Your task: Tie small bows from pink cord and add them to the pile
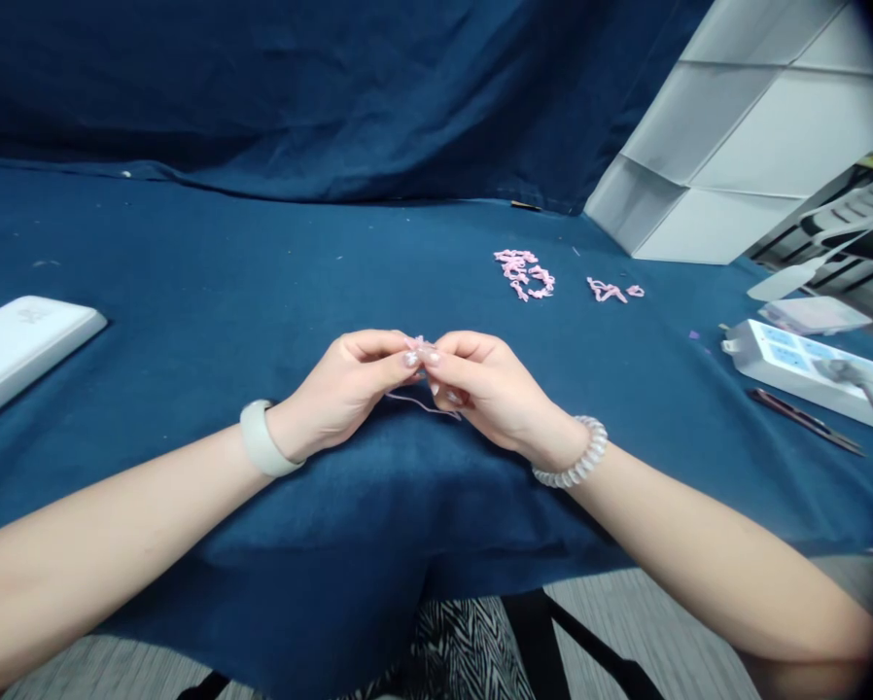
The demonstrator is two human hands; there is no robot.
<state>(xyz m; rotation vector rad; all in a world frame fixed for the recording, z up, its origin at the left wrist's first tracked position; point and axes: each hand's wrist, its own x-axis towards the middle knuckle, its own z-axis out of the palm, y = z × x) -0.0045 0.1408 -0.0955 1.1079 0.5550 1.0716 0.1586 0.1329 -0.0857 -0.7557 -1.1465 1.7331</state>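
My left hand (345, 384) and my right hand (493, 389) meet over the front of the blue-covered table, thumbs and fingertips pressed together. Pinched between them is a thin pink ribbon (420, 342); a small bit shows above the thumbs, and a loose strand hangs below the fingers. Most of the ribbon is hidden by my fingers, so its shape there cannot be made out. Beyond my right hand lie a cluster of small knotted pink ribbon pieces (528, 272) and, farther right, a smaller group of pink ribbon loops (608, 290).
At the right lie tweezers (805, 421) beside a long white power strip (808, 360), with a clear flat box (816, 315) behind it. White stacked boxes (728, 146) stand at the back right. A white device (32, 345) sits at the left edge.
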